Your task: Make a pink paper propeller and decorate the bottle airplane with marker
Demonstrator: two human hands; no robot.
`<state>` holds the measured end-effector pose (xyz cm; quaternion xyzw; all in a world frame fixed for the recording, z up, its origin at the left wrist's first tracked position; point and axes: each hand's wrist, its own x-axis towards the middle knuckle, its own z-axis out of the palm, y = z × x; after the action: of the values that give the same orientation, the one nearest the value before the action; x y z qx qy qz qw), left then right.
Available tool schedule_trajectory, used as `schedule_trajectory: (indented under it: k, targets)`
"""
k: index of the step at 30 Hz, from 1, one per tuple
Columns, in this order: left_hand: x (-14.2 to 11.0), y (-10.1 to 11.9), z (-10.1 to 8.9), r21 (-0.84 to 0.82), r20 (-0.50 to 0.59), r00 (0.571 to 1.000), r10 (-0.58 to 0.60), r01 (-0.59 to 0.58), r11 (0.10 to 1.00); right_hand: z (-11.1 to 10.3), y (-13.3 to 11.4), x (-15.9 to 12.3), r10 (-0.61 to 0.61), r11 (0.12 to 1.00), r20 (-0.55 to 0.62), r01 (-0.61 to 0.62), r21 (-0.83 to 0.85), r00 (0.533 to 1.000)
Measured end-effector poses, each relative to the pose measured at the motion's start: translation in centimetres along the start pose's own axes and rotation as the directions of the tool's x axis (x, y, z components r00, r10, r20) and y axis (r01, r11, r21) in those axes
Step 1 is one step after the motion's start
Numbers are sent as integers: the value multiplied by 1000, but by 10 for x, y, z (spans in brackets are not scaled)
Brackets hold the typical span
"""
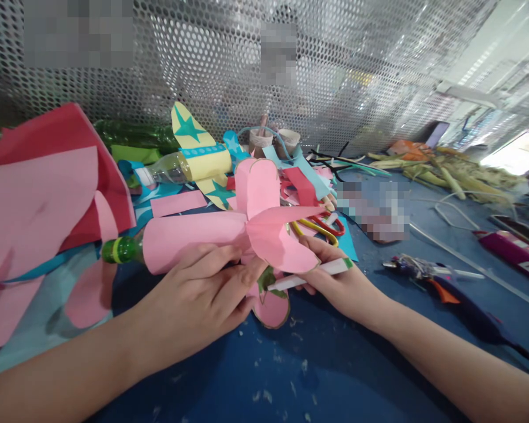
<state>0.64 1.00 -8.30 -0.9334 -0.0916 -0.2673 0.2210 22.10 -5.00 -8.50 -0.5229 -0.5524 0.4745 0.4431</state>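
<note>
A green bottle wrapped in pink paper lies across the middle, its green cap pointing left. Curved pink paper pieces stand out like fins from its right end. My left hand is closed around the wrapped bottle from the near side. In my right hand, beside the pink pieces, is a slim white marker with a green end, its other end toward the bottle. Below hangs a rounded pink flap with a brownish edge. My right fingertips are partly hidden behind the paper.
Behind stands a clear bottle wrapped in yellow paper with blue stars. Pink and red sheets are piled left. Red- and yellow-handled scissors lie among scraps. A glue gun with its cord lies right, and perforated metal rises behind.
</note>
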Motion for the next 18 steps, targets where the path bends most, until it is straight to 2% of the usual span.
schedule_trajectory:
  k: [4,13,18]
  targets:
    - [1,0,0,-1,-31,999,15,-15,1000,1,-2,0,12,1000,12,-12,-23,1000]
    - [-1,0,-1,17,6,999,32,-32,999,1,-3,-1,26,999,16,-25,-35,1000]
    - [-1,0,1,-2,16,1000,-11,11,1000,1,-4,-1,38,998,24,-37,-41,999]
